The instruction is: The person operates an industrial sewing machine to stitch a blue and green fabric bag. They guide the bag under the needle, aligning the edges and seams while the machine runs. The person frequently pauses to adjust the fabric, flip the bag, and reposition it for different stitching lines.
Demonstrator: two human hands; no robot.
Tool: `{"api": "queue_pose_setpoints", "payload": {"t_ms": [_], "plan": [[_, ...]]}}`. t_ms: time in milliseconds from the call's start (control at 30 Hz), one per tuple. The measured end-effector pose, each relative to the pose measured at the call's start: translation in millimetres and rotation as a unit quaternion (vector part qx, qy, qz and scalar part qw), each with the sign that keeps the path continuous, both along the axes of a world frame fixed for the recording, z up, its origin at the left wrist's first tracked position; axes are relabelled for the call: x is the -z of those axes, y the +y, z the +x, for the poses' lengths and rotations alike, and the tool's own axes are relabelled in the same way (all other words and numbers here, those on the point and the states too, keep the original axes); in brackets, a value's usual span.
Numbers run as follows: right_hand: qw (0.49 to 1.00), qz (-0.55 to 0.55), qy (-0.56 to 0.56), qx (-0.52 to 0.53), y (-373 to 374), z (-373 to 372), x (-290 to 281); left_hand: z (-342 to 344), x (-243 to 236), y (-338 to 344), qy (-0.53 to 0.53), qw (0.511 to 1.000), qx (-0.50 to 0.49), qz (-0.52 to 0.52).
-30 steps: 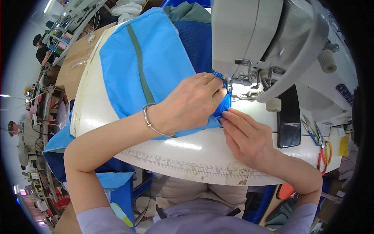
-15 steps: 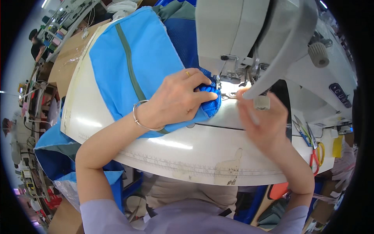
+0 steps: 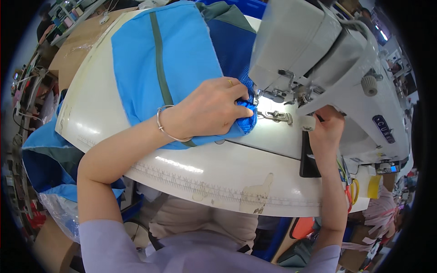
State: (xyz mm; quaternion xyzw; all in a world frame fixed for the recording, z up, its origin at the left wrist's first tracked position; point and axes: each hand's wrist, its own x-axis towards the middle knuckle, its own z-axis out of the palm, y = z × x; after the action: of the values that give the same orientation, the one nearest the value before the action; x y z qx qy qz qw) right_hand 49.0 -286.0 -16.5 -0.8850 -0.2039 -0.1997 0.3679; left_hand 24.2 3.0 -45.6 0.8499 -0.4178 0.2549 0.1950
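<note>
My left hand (image 3: 211,107) is closed on the bunched blue mesh edge of a fabric piece (image 3: 246,119), pressing it down beside the presser foot. This piece joins a light blue panel (image 3: 186,50) with a dark green strip (image 3: 160,59) along it, spread to the left on the table. The sewing machine (image 3: 296,41) stands over the edge, its lamp lighting a metal edge guide (image 3: 276,116) on the bed. My right hand (image 3: 327,132) is under the machine arm near a round knob, its fingers curled and partly hidden; what they hold, if anything, cannot be made out.
The white sewing table (image 3: 182,175) has a printed ruler along its near edge. Scissors (image 3: 353,193) with red and yellow handles lie on the right, by a yellow tape roll (image 3: 374,186). More blue fabric (image 3: 45,150) hangs at the left. Cardboard (image 3: 86,50) lies beyond the table's left side.
My right hand has moved right, away from the needle area to under the machine arm, uncovering the edge guide. My left hand keeps its hold on the blue fabric. The view has shifted.
</note>
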Motion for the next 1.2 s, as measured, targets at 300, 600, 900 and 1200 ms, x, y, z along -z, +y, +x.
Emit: {"api": "queue_pose_setpoints", "payload": {"t_ms": [300,600,900,1200], "plan": [[0.999,-0.011,0.002,-0.050,-1.2,-14.1,1.9,7.0,1.7,-1.0,-0.003,1.000,-0.013,-0.006],[0.949,-0.125,-0.213,-0.195,13.4,-28.0,-3.3,11.1,7.9,-1.5,-0.001,0.999,-0.014,-0.031],[0.849,-0.209,-0.298,-0.382,29.6,-75.8,-25.2,11.8,14.8,-3.9,0.011,0.998,-0.021,-0.057],[0.826,-0.221,-0.292,-0.428,35.9,-80.4,-14.0,10.7,8.8,-3.0,0.037,0.994,-0.028,-0.095]]}}
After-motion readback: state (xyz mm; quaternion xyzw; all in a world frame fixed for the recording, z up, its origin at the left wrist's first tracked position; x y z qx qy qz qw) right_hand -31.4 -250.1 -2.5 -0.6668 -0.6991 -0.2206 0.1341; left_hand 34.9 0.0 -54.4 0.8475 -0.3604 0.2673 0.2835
